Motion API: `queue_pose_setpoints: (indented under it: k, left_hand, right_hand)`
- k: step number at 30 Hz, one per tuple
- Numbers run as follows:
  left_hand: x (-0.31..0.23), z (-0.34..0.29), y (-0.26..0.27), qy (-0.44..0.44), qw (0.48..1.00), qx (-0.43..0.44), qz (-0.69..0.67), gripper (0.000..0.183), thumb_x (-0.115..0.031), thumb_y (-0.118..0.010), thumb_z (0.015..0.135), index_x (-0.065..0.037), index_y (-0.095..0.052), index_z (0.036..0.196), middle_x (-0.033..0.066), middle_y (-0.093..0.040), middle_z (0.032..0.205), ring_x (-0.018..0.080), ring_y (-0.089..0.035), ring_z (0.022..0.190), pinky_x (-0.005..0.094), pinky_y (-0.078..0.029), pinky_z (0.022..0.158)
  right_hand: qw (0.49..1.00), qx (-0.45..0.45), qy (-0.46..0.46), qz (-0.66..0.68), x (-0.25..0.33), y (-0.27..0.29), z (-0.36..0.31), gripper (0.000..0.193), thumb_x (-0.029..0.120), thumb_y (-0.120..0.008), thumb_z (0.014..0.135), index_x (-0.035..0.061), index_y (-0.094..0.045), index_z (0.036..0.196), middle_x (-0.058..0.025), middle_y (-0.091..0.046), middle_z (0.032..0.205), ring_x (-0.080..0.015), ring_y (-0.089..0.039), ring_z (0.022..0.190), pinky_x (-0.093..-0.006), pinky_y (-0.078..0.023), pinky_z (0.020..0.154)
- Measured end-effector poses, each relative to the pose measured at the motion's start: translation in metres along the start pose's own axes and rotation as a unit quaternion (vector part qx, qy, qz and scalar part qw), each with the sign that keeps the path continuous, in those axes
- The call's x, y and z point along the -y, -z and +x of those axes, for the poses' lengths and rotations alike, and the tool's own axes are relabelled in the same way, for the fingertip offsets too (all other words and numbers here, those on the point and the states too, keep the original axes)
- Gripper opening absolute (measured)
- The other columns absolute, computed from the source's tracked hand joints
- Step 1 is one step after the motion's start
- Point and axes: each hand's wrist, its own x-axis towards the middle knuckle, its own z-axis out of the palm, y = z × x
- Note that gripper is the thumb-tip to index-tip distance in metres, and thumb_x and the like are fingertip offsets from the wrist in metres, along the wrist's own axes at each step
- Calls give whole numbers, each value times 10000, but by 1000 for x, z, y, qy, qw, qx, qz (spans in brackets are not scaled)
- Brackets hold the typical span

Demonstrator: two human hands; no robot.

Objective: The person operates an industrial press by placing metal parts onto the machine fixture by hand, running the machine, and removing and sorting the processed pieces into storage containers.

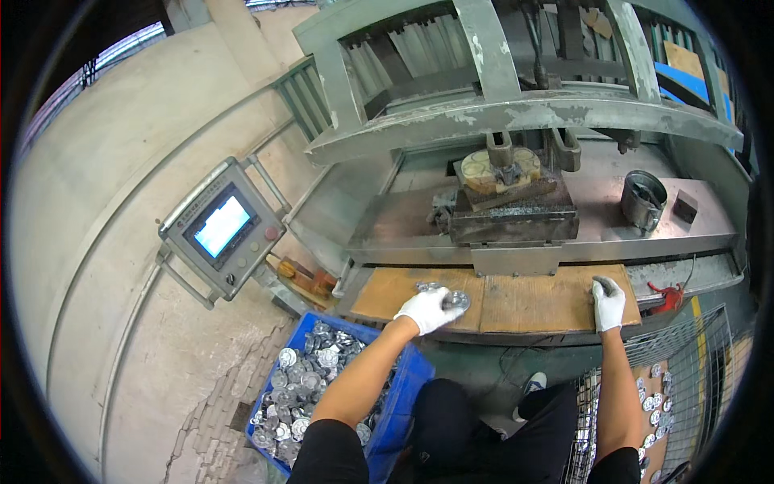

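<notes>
My left hand (422,312), in a white glove, is closed on a round silvery metal part (458,300) above the wooden board (516,305). Just past its fingers lies another small metal part (427,286). My right hand (609,305), also gloved and with darkened fingertips, is at the board's right end. Its fingers are curled in, and whether anything is inside them is hidden. Beyond the board stands a machine with a metal fixture block (514,219), topped by a round yellowish piece (500,168).
A blue crate (421,373) heaped with metal parts stands below my left arm. At the right is a wire basket (700,355) with similar parts on cardboard. A metal cup (643,200) and dark block (685,206) sit on the machine bed. A control panel (222,230) stands left.
</notes>
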Motion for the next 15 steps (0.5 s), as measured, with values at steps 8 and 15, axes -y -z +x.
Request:
queue_pose_setpoints:
  k: [8, 15]
  left_hand:
    - [-2, 15, -49, 8, 993, -121, 1, 320, -389, -562, 931, -84, -608, 1015, 176, -652, 972, 406, -636, 905, 483, -514, 817]
    - [-15, 26, -76, 67, 967, -244, 2, 336, -414, -571, 913, -84, -626, 947, 157, -655, 950, 382, -646, 865, 489, -521, 755]
  right_hand:
    - [1000, -10, -1, -5, 4, -3, -3, 197, 68, -638, 892, -51, -692, 1041, -69, -705, 892, -102, -625, 770, -242, -506, 731]
    - [999, -1, -31, 13, 1, 1, -2, 209, 54, -638, 879, -60, -686, 1047, -77, -709, 912, -107, -634, 790, -243, -507, 748]
